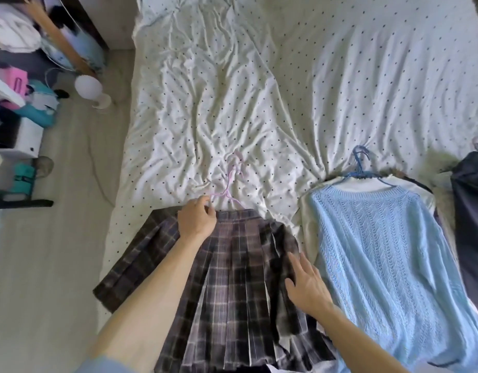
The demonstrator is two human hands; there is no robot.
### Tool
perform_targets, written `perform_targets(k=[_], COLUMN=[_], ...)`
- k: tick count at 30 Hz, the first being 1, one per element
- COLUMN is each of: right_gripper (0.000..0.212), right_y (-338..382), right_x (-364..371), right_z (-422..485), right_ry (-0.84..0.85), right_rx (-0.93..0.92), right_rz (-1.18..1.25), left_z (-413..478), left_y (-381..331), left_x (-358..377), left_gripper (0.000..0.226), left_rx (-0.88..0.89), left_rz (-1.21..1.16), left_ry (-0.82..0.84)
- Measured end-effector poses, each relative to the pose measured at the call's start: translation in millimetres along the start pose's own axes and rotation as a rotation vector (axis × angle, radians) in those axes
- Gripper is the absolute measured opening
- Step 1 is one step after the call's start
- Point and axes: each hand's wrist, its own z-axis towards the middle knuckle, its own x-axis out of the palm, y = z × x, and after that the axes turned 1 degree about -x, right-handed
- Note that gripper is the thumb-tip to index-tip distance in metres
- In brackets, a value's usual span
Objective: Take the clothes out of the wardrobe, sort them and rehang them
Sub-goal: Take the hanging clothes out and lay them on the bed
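Observation:
A dark plaid pleated skirt [232, 286] lies flat on the near edge of the bed, still on its pink hanger [229, 184], whose hook points away from me. My left hand [196, 220] rests at the skirt's waistband and pinches the hanger's left arm. With straight fingers, my right hand [306, 285] lies flat on the skirt's right side. To the right lies a light blue knit sweater [388, 251] on a blue hanger [360, 168], on top of other clothes. At the far right edge lies a dark garment [472, 211].
The bed sheet [259, 90] is white with small dark dots and wrinkled. To the left runs a strip of floor [79, 211]. Cluttered shelves with bags and boxes [17, 98] stand at the far left, beside a small white round lamp [91, 88].

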Motion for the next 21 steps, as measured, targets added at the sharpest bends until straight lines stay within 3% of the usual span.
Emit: perform_targets(k=[2,7,11,15,21], right_gripper=[0.073,0.075,0.072,0.060,0.037], right_y=[-8.4,-25.7,-38.2,-44.5,-77.5], right_x=[17.4,41.6,38.2,11.4,-55.7], right_z=[-0.2,-7.0,-16.0,-36.9,-110.2], right_ry=[0.049,0.157,0.195,0.165,-0.163], right_rx=[0.002,0.038,0.009,-0.037,-0.122], right_rz=[-0.047,-0.139,-0.135,-0.052,0.096], left_z=[-26.7,-115.8,-155.5,-169.0,-181.8], left_y=[8.3,38.2,64.7,49.0,-57.3], left_x=[26.3,79.7,86.3,64.2,31.3], left_gripper=[0.047,0.068,0.074,0.065,0.057], left_rx=[0.010,-0.194,-0.379,-0.327,-0.010], left_rz=[0.186,0.399,0.392,0.419,0.424], left_ry=[0.112,0.663,0.835,0.808,0.586])
